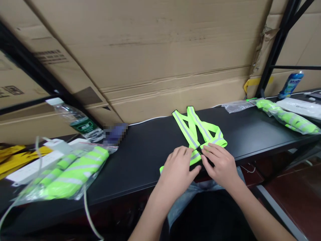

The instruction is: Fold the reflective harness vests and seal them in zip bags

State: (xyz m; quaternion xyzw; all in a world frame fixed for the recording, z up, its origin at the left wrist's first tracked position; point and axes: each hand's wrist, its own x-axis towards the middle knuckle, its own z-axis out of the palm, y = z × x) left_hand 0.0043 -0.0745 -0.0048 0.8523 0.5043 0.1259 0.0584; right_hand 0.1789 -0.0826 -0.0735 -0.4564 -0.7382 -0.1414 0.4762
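A neon-green reflective vest (pixel 187 132) made of straps with grey stripes lies on the black tabletop, its shoulder straps reaching away from me. My left hand (pixel 179 167) is closed on the near waist strap, left of a small black joint; the strap hides most of its fingertip contact. Just right of that joint, my right hand (pixel 220 164) grips the same band between thumb and fingers. Both hands are close together at the table's front edge, thumbs facing each other.
Bagged green vests (pixel 75 170) lie at the left, near a white power strip (pixel 37 167), cable and tilted water bottle (pixel 82 122). Another bagged vest (pixel 288 117) and a blue bottle (pixel 291 83) are at the right. Cardboard (pixel 155 60) stands behind the table.
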